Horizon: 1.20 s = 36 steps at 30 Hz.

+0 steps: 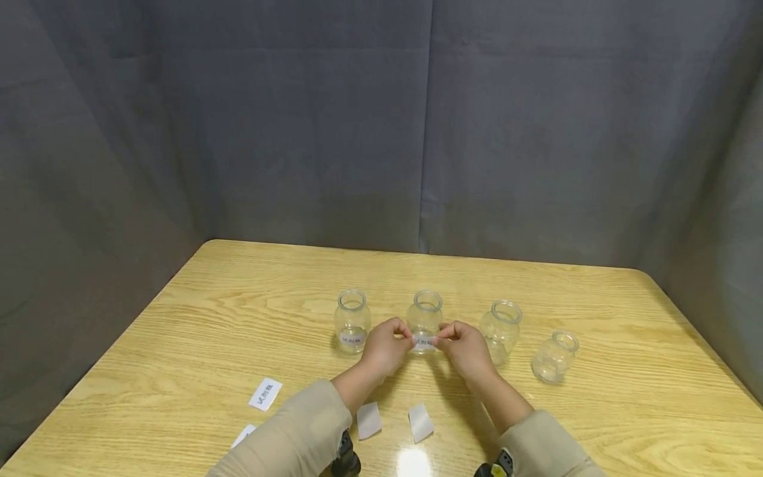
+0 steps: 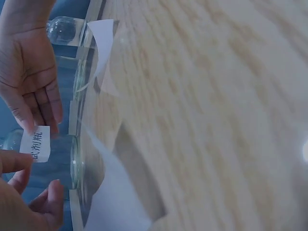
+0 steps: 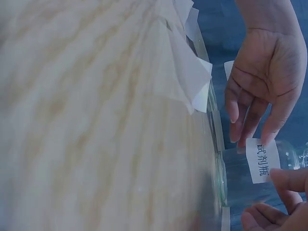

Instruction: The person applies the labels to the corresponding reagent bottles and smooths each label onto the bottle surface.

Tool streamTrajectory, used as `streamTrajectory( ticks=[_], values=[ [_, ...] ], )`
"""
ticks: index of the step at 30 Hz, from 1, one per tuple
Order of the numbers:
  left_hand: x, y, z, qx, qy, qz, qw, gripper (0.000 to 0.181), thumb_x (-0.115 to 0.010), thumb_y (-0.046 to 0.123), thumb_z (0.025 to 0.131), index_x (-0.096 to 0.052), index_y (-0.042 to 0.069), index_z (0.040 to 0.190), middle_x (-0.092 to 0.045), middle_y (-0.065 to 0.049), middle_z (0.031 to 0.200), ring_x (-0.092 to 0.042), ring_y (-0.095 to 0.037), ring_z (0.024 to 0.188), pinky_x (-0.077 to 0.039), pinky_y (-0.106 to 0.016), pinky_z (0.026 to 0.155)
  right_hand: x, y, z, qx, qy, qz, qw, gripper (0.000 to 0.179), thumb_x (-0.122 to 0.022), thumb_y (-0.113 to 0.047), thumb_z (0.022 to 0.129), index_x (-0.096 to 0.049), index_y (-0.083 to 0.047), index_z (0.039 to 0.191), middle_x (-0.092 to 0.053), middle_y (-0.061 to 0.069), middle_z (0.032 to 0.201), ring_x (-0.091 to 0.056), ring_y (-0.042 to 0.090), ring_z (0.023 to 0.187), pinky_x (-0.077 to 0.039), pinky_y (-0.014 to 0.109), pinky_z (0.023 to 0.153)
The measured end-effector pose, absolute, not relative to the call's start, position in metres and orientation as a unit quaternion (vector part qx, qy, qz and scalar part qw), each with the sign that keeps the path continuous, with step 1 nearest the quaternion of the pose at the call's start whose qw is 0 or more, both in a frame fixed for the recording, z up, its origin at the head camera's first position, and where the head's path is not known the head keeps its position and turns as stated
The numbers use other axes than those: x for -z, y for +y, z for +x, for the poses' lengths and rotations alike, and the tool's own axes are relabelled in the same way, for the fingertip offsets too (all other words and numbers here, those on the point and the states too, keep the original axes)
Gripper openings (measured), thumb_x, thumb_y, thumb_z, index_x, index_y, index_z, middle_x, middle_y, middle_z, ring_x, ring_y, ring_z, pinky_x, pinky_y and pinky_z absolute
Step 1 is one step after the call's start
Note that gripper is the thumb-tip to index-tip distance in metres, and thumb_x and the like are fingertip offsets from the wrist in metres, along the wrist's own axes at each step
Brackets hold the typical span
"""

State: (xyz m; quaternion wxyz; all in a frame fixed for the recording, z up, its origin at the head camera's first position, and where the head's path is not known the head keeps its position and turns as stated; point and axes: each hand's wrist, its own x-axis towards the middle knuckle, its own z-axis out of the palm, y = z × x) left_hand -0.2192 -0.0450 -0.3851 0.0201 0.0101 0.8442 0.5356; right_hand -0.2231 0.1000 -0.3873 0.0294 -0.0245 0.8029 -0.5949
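Left hand and right hand each pinch one end of white label, at near side of second jar from left; looks like label-sticking; next move likely calls for smoothing both ends round the curve

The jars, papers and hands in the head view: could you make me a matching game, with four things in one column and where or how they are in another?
1. Leftmost glass jar
2. Rightmost glass jar
3. Blank paper slips
4. Left hand

A. Holding a label by its left edge
B. No label showing
C. On the tabletop between the sleeves
D. Wearing its own label

Pairs: 1-D, 2-B, 3-C, 4-A
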Motion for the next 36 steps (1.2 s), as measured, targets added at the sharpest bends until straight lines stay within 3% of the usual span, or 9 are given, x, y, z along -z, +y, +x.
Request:
streamTrajectory(
  ticks=[11, 16, 20, 24, 28, 32, 36],
  values=[
    [0.382, -0.048, -0.222, -0.526, 0.85, 0.017, 0.02, 0.006, -0.059, 0.007, 0.08, -0.055, 0.003, 0.079, -0.054, -0.005, 0.081, -0.044, -0.012, 0.06, -0.039, -0.019, 0.049, 0.381, 0.099, -0.227, 0.55, 0.835, -0.034, 0.001, 0.007, -0.061, 0.0, 0.076, -0.055, 0.003, 0.074, -0.054, 0.023, 0.107, -0.046, 0.036, 0.106, -0.04, 0.04, 0.086],
    [0.383, -0.052, -0.221, -0.525, 0.851, 0.029, 0.015, 0.007, -0.061, 0.004, 0.078, -0.055, 0.001, 0.078, -0.054, -0.005, 0.081, -0.047, -0.014, 0.066, -0.044, -0.022, 0.057, 0.382, 0.098, -0.227, 0.54, 0.841, -0.03, -0.006, 0.011, -0.065, -0.001, 0.073, -0.055, 0.001, 0.074, -0.059, 0.017, 0.095, -0.055, 0.031, 0.093, -0.046, 0.035, 0.078],
    [0.384, -0.051, -0.22, -0.526, 0.85, 0.03, 0.016, 0.01, -0.064, 0.004, 0.075, -0.055, 0.002, 0.075, -0.053, -0.004, 0.08, -0.047, -0.015, 0.066, -0.044, -0.023, 0.057, 0.384, 0.1, -0.224, 0.538, 0.843, -0.029, -0.01, 0.021, -0.067, -0.001, 0.071, -0.05, 0.002, 0.083, -0.058, 0.013, 0.089, -0.056, 0.025, 0.082, -0.048, 0.03, 0.068],
    [0.383, -0.051, -0.221, -0.509, 0.86, 0.023, 0.01, 0.018, -0.068, 0.007, 0.072, -0.052, 0.004, 0.077, -0.051, -0.002, 0.078, -0.047, -0.016, 0.068, -0.043, -0.024, 0.056, 0.384, 0.1, -0.225, 0.547, 0.836, -0.025, 0.0, 0.039, -0.069, 0.0, 0.069, -0.048, 0.004, 0.102, -0.056, 0.018, 0.096, -0.056, 0.029, 0.087, -0.049, 0.03, 0.07],
    [0.381, -0.05, -0.224, -0.484, 0.875, 0.024, 0.015, 0.032, -0.072, 0.011, 0.068, -0.051, 0.002, 0.092, -0.056, -0.006, 0.081, -0.052, -0.017, 0.068, -0.045, -0.025, 0.055, 0.382, 0.103, -0.226, 0.522, 0.852, -0.046, 0.004, 0.056, -0.069, -0.001, 0.068, -0.045, 0.004, 0.118, -0.056, 0.021, 0.1, -0.056, 0.03, 0.089, -0.048, 0.032, 0.072],
    [0.377, -0.049, -0.227, -0.438, 0.898, 0.042, 0.024, 0.047, -0.073, 0.014, 0.067, -0.052, 0.001, 0.108, -0.06, -0.008, 0.082, -0.056, -0.015, 0.065, -0.046, -0.024, 0.054, 0.38, 0.106, -0.227, 0.51, 0.857, -0.069, 0.015, 0.055, -0.068, -0.001, 0.069, -0.044, 0.007, 0.119, -0.055, 0.021, 0.101, -0.053, 0.031, 0.092, -0.047, 0.034, 0.074],
    [0.375, -0.048, -0.229, -0.379, 0.922, 0.078, 0.011, 0.045, -0.072, 0.015, 0.067, -0.054, 0.0, 0.105, -0.061, -0.006, 0.079, -0.056, -0.014, 0.064, -0.045, -0.022, 0.054, 0.38, 0.109, -0.229, 0.531, 0.844, -0.068, 0.033, 0.051, -0.067, -0.001, 0.07, -0.046, 0.005, 0.116, -0.054, 0.024, 0.104, -0.052, 0.035, 0.096, -0.047, 0.036, 0.076]
  ],
)
